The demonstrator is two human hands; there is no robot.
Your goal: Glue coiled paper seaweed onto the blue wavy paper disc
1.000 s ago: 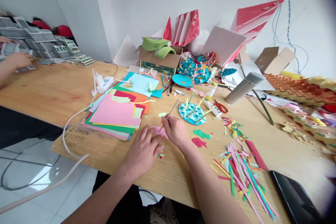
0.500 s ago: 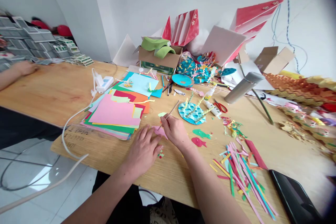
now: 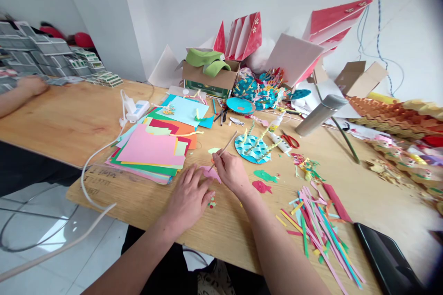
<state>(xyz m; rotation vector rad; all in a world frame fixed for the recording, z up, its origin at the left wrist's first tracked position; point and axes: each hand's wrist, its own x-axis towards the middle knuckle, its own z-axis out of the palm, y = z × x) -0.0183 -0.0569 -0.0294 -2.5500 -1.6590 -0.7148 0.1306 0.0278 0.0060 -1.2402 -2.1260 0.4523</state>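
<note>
My right hand (image 3: 232, 173) pinches a thin wooden stick (image 3: 225, 148) and holds its tip down on a small pink paper cut-out (image 3: 210, 173) lying on the wooden table (image 3: 69, 120). My left hand (image 3: 188, 197) rests flat beside it, fingers spread, its fingertips on the pink piece. A few tiny coloured dots (image 3: 212, 203) lie by the left thumb. A green paper fish (image 3: 265, 176) and a red paper fish (image 3: 262, 187) lie just right of my right hand. A blue round paper disc (image 3: 254, 148) with yellow strips sits beyond the stick.
A stack of coloured paper sheets (image 3: 152, 150) lies to the left, many cut paper strips (image 3: 320, 228) to the right. Glue bottles (image 3: 278, 140), red scissors (image 3: 290, 140), a grey flask (image 3: 320, 115), a cardboard box (image 3: 209, 76) and a black tablet (image 3: 387, 258) stand around. Another person's arm (image 3: 20, 92) rests far left.
My hands stay almost still on the pink piece. The other person's hand at far left has lowered from the grey trays onto the table.
</note>
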